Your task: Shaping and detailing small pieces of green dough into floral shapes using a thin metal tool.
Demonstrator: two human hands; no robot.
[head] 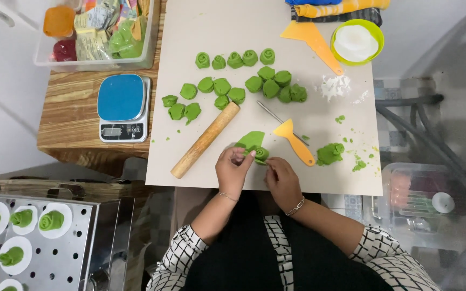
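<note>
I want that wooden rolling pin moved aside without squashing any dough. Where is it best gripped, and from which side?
Grip the rolling pin near its lower end, coming from the left board edge. It lies diagonally; that end sits on bare board, while its upper end nearly touches the green dough pieces and the left hand works just right of it.

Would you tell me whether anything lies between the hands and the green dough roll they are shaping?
Nothing visible does: the left hand and right hand already touch the green dough roll; the rolling pin and orange scraper lie beside it.
</note>
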